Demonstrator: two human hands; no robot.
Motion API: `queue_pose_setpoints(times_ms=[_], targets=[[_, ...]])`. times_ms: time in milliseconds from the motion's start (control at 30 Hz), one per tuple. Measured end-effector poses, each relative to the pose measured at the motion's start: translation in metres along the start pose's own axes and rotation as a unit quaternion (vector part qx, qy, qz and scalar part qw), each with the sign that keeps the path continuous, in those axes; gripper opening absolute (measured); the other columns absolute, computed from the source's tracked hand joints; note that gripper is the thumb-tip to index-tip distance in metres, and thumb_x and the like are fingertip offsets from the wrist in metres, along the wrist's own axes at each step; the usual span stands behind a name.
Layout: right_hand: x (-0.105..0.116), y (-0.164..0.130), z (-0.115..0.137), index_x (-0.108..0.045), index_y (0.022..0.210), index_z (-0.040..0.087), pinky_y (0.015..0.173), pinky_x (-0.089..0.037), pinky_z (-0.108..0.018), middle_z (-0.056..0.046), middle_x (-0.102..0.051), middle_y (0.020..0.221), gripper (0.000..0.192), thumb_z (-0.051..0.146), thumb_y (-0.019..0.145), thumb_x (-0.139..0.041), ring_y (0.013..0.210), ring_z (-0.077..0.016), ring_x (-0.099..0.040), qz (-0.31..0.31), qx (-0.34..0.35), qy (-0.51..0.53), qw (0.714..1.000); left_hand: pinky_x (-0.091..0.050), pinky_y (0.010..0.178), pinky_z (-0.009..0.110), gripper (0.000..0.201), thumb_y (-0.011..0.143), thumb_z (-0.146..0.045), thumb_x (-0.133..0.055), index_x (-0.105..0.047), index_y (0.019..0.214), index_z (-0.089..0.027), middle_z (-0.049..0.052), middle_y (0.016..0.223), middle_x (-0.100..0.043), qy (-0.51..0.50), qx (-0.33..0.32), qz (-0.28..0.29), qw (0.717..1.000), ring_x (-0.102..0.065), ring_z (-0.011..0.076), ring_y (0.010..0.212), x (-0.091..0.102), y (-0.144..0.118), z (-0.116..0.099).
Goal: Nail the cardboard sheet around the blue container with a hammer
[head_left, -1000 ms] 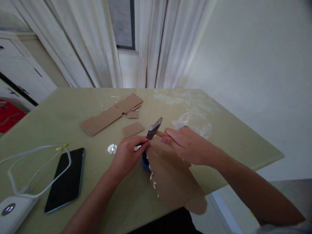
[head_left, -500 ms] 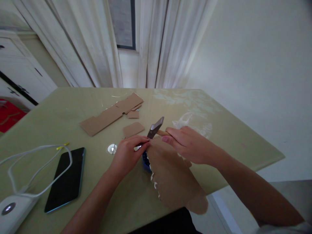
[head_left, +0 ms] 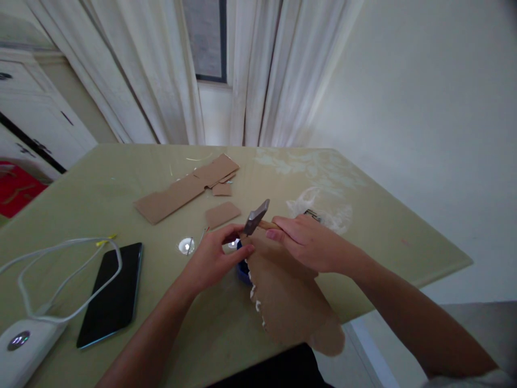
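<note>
My right hand (head_left: 309, 242) is wrapped round the wooden handle of a hammer (head_left: 257, 215), whose metal head is low over the far end of a brown cardboard piece (head_left: 288, 291). White lacing runs along the cardboard's left edge, and its near end overhangs the table. At the far left corner, my left hand (head_left: 218, 258) grips the cardboard, thumb and forefinger spread along its edge. Partly hidden under that corner is a blue container (head_left: 243, 274). Whether a nail stands beneath the hammer head I cannot make out.
Cardboard offcuts (head_left: 173, 199) lie towards the back, with a small square piece (head_left: 222, 214) nearer. A shiny round disc (head_left: 186, 246) is left of my left hand. Further left are a tablet (head_left: 111, 296) and a white cable (head_left: 67, 242). Clear plastic (head_left: 335, 210) lies at right.
My left thumb and forefinger have moved apart from their pinch at the cardboard's corner. The hammer head has dropped slightly, and my right hand has shifted a little left and down.
</note>
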State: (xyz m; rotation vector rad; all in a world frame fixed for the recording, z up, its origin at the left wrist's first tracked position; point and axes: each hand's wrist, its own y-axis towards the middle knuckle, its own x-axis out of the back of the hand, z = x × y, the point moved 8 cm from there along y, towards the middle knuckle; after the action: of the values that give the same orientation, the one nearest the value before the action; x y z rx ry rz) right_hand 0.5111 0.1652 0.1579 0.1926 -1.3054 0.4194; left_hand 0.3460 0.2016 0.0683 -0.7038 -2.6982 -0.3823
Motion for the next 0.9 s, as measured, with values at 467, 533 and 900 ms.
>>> queue_pose_setpoints(times_ms=[467, 533, 900], targets=[[-0.004, 0.002, -0.004, -0.059, 0.09, 0.019, 0.066, -0.024, -0.032, -0.003, -0.063, 0.075, 0.042, 0.044, 0.116, -0.038, 0.07, -0.0172, -0.055, 0.009, -0.01, 0.003, 1.0, -0.064, 0.097, 0.041, 0.038, 0.093, -0.04, -0.079, -0.075, 0.128, -0.025, 0.007, 0.119, -0.082, -0.032, 0.014, 0.004, 0.999, -0.079, 0.0268, 0.108, -0.002, 0.0, 0.001], [-0.007, 0.002, -0.003, -0.059, 0.091, 0.018, 0.067, -0.026, -0.032, -0.004, -0.065, 0.078, 0.041, 0.043, 0.116, -0.037, 0.073, -0.0182, -0.058, 0.014, 0.001, -0.008, 1.0, -0.063, 0.098, 0.041, 0.038, 0.093, -0.04, -0.08, -0.075, 0.128, -0.026, 0.006, 0.119, -0.082, -0.027, 0.015, 0.001, 1.0, -0.079, 0.0262, 0.107, -0.001, 0.0, 0.002], [-0.018, 0.006, -0.004, -0.061, 0.096, 0.019, 0.069, -0.028, -0.033, -0.007, -0.071, 0.085, 0.042, 0.044, 0.116, -0.035, 0.077, -0.0204, -0.062, 0.031, 0.008, -0.006, 0.999, -0.061, 0.099, 0.04, 0.037, 0.092, -0.04, -0.08, -0.076, 0.126, -0.024, 0.005, 0.118, -0.082, -0.038, 0.022, 0.005, 0.999, -0.078, 0.0261, 0.107, -0.001, 0.0, 0.0]])
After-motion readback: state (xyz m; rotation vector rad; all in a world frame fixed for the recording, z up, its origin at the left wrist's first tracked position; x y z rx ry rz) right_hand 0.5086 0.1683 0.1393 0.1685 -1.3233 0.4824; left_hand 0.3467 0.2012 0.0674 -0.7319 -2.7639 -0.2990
